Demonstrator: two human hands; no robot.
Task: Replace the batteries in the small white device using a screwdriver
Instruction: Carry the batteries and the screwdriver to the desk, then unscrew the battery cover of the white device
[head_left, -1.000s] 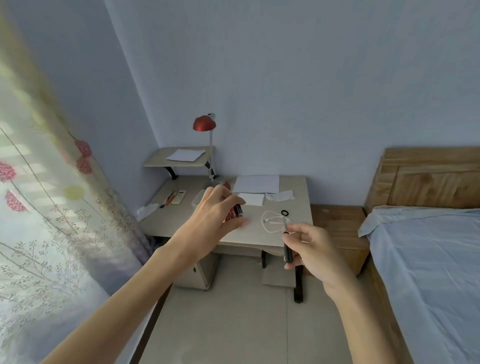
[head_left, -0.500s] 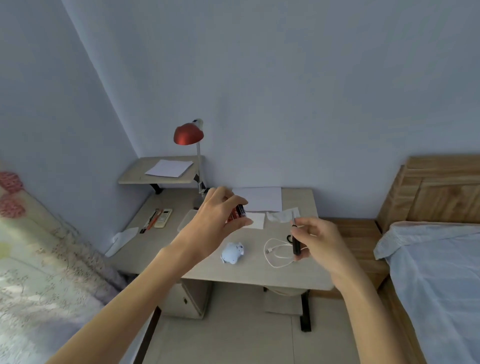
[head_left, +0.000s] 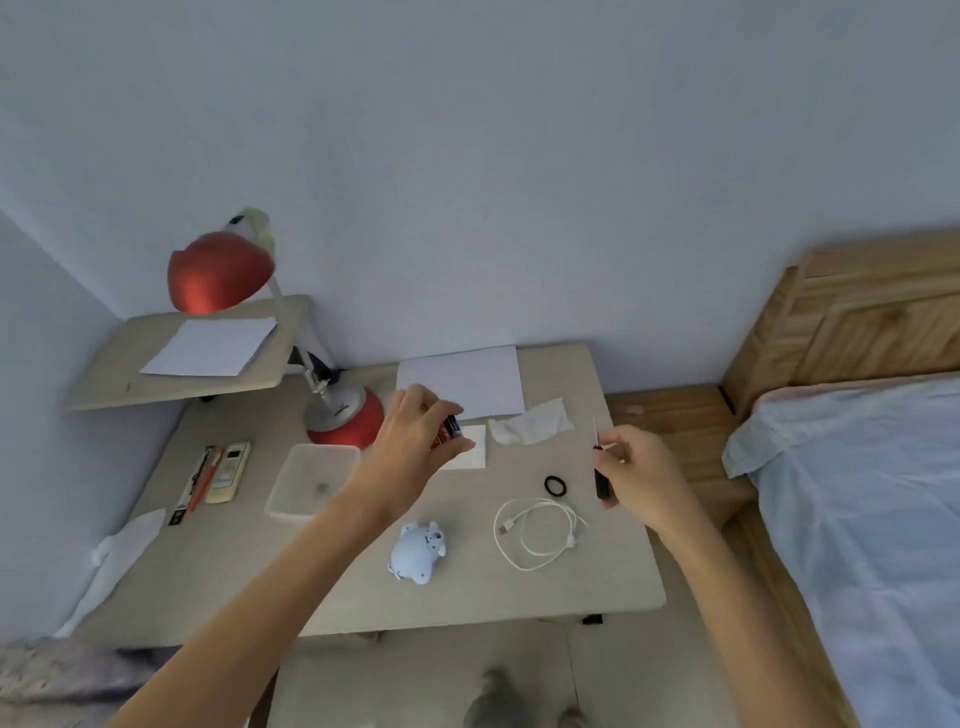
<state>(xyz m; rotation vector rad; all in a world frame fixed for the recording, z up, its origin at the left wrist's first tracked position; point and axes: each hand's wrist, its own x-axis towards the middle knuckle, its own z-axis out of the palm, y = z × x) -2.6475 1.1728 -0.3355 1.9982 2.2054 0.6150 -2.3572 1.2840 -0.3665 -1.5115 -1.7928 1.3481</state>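
Observation:
My left hand (head_left: 415, 441) pinches red and black batteries (head_left: 450, 430) above the middle of the desk (head_left: 332, 587). My right hand (head_left: 639, 473) holds a small screwdriver (head_left: 600, 467) with a black handle, its thin shaft pointing up, over the desk's right side. The small white device (head_left: 418, 553), a pale animal-shaped toy, lies on the desk below and between my hands, touched by neither.
A coiled white cable (head_left: 537, 532) and a black ring (head_left: 555, 486) lie near my right hand. A clear plastic tray (head_left: 311, 480), red lamp (head_left: 221, 273), remote (head_left: 228, 472), pens, papers and tissue are on the desk. A bed (head_left: 872, 519) stands right.
The view has closed in on the desk and tilted down. Both hands now hover over the desktop, still holding the batteries and the screwdriver; the white device has come into view.

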